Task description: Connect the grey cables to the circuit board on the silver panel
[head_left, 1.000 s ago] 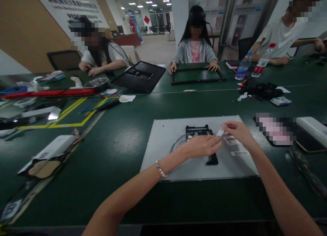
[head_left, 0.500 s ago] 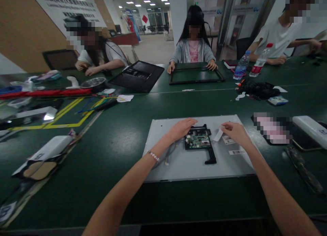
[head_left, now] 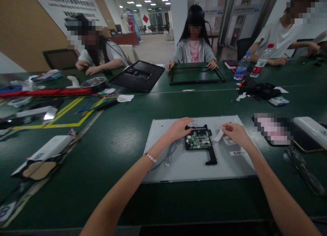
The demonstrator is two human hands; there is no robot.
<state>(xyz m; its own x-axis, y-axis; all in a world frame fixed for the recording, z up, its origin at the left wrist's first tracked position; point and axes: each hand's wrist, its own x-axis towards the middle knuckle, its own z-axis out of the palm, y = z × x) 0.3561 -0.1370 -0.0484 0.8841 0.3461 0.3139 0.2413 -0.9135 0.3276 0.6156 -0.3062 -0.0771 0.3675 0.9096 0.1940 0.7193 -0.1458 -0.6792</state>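
Left hand (head_left: 180, 127) has slid off the circuit board (head_left: 198, 140) to the top-left corner of its black bracket (head_left: 211, 157), fingers loose and flat, gripping nothing I can see. Right hand (head_left: 236, 133) hasn't moved, fingers still pinching the white strip (head_left: 219, 135) just right of the board. Board now lies uncovered mid grey panel (head_left: 178, 168) on the desk (head_left: 114, 144), with its cables (head_left: 168, 154) trailing left.

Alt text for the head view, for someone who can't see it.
The left hand touches a black bracket holding a green circuit board; the right hand pinches a white strip, both over a grey panel on a green table.
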